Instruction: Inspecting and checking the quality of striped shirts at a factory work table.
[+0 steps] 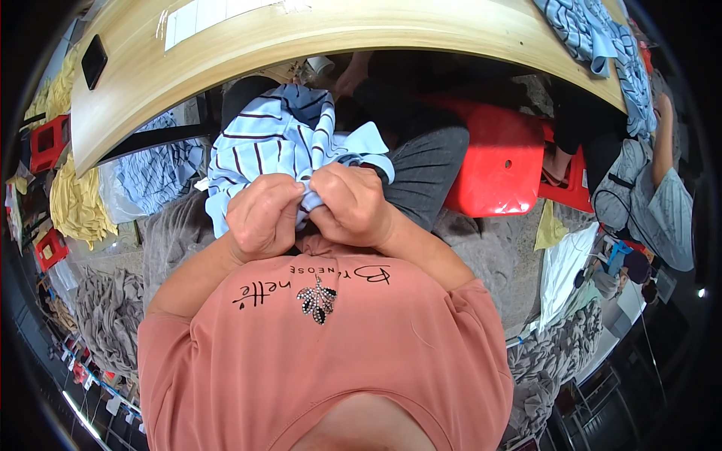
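Observation:
A light blue shirt (259, 139) with dark stripes lies bunched across my lap, its collar-like folded piece spread to the right. Close to my chest, my left hand (263, 214) pinches a bit of its fabric between thumb and fingers. Beside it, almost touching, my right hand (350, 203) pinches the same stretch of cloth. Both hands are closed, with the knuckles up. A small piece of the light blue cloth shows between them; what exactly lies under the fingertips is hidden.
Ahead curves a wooden table (338, 34) with a black phone (94, 62) and more striped blue garments (579, 34). A red stool (496, 161) stands at my right. Another person's arm (663, 139) shows far right. Yellow cloth (77, 203) and grey cloth (113, 316) lie at left.

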A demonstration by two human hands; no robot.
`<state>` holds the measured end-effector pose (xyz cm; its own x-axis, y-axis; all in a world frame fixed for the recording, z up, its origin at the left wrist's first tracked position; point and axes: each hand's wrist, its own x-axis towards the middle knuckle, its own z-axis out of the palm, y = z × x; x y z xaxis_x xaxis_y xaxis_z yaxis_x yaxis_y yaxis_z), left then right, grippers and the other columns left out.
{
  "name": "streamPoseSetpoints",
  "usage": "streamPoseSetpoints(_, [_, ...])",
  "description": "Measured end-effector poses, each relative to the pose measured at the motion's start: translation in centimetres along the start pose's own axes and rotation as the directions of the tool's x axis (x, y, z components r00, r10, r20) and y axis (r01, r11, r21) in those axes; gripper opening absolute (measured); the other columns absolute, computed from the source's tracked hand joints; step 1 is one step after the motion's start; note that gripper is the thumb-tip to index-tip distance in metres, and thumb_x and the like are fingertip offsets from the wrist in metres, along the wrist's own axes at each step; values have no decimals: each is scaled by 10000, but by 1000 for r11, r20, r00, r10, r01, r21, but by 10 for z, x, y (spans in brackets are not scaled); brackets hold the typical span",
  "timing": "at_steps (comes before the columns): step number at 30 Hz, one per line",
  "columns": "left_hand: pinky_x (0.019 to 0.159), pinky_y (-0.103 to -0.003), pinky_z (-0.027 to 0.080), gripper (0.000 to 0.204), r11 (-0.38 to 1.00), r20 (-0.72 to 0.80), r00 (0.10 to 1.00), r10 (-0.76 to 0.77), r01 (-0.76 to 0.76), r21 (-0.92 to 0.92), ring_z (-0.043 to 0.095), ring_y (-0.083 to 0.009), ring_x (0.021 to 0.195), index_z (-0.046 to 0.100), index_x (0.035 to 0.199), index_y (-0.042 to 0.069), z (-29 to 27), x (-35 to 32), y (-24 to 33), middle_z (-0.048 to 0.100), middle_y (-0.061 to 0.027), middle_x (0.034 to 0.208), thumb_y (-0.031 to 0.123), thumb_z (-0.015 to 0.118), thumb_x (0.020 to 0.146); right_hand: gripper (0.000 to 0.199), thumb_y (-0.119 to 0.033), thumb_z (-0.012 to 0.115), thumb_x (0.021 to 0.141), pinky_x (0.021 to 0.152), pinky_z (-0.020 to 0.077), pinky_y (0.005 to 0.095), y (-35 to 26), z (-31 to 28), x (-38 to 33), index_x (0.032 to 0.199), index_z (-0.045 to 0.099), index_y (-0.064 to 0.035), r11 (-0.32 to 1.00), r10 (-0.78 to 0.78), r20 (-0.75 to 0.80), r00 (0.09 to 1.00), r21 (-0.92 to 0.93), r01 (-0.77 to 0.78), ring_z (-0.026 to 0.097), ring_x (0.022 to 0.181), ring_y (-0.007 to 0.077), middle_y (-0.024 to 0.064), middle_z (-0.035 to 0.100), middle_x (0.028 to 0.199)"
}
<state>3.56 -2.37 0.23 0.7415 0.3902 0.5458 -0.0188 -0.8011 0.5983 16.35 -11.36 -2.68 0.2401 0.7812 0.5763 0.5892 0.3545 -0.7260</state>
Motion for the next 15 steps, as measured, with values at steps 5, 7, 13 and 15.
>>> streamPoseSetpoints(5, [480,-274,461,193,998,31,998,58,-59,28,582,-231,581,561,872,-33,-7,-3,3,584,-136,711,-81,610,691,233,92,569,603,485,430,281,3,-9,4,824,530,28,946,60,68,996,316,-79,536,561,236,117,556,727])
streamPoseSetpoints(7, [480,-274,461,185,996,42,997,71,-73,47,583,-228,581,564,868,-28,-9,-4,4,585,-132,713,-71,610,694,207,101,554,629,529,439,271,0,-13,5,821,555,22,871,149,122,981,454,-189,548,600,203,103,579,770])
streamPoseSetpoints(13, [473,-273,457,177,995,41,996,82,-84,59,583,-224,582,574,859,-19,-10,-2,3,586,-125,723,-50,616,690,145,48,538,697,520,436,249,-11,-13,11,838,564,30,837,375,135,917,376,-398,553,570,133,84,587,739])
streamPoseSetpoints(15, [470,-273,455,184,994,53,995,83,-86,64,583,-224,582,575,860,-19,-10,-2,3,587,-125,724,-49,620,684,142,39,545,697,503,431,244,-11,-13,12,837,567,29,834,403,68,913,384,-397,551,549,134,80,588,726])
